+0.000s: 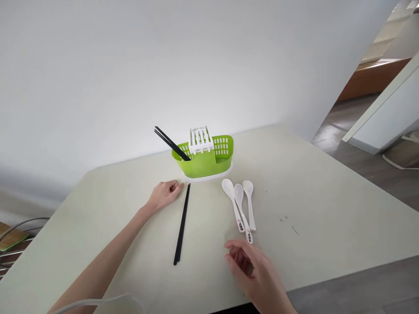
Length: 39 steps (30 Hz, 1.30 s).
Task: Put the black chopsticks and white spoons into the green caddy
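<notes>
**White cord point(88, 302) nearest the camera, crossing the left forearm point(111, 250)**

Clock places run from the middle of the view. At five o'clock the right hand point(247, 266) is half curled, a narrow gap between thumb and forefinger, just short of the spoon handles. Beyond it three white spoons point(241, 205) lie on the worktop point(321, 196), bowls toward twelve, two of them touching. The left hand point(163, 195) rests at eight o'clock in a loose fist; whether anything is inside, I cannot tell. Just beside it, at seven, two black chopsticks point(182, 224) lie together. Dead centre, near the wall point(196, 65), sits a green basket point(201, 166) with a white rack point(201, 142) across its middle. More chopsticks point(171, 144) lean out of its left end toward ten.
</notes>
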Motion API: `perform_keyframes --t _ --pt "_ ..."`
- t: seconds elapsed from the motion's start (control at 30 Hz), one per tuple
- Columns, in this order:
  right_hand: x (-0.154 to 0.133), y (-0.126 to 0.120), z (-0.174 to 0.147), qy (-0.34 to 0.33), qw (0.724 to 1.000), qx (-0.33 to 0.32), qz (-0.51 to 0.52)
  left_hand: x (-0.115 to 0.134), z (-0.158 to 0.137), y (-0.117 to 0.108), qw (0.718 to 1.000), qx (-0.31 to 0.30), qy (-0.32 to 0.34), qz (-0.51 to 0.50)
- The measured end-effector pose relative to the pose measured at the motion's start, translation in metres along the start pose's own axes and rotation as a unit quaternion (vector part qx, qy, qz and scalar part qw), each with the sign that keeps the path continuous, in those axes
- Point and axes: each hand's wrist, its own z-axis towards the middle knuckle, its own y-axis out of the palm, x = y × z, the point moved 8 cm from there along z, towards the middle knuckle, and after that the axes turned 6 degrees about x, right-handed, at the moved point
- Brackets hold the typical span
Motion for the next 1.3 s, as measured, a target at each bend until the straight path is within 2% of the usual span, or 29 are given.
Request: perform_keyframes --t 0.07,0.27,0.43,0.67,0.83,1.0,1.1,1.2,1.3 --pt "0.0 0.0 0.0 -0.002 1.0 0.0 -0.008 0.007 -0.012 0.007 0.999 0.014 0.035 0.027" --pt "0.002 -0.001 -0.003 0.01 1.0 0.017 -0.021 0.029 -0.044 0.013 0.984 0.085 0.155 0.021" --pt "0.001 -0.002 -0.006 0.035 0.998 0.052 -0.032 0.03 -0.05 0.012 0.982 0.086 0.171 0.007" --pt "0.001 -0.003 -0.007 0.051 0.996 0.063 -0.045 0.03 -0.053 0.002 0.98 0.021 0.196 -0.003" --pt "0.0 -0.003 -0.008 0.057 0.994 0.066 -0.062 0.024 -0.056 -0.002 0.979 0.039 0.199 0.036" --pt "-0.003 -0.004 -0.007 0.053 0.993 0.069 -0.08 0.031 -0.064 -0.006 0.969 0.085 0.225 0.052" --pt "-0.003 -0.004 -0.007 0.06 0.993 0.061 -0.081 0.03 -0.067 -0.013 0.973 0.122 0.195 0.0" --pt "-0.004 -0.005 -0.006 0.062 0.993 0.058 -0.08 0.02 -0.071 -0.024 0.967 0.204 0.12 -0.092" --pt "-0.004 -0.005 -0.006 0.064 0.994 0.049 -0.076 0.017 -0.08 -0.037 0.932 0.306 0.081 -0.177"
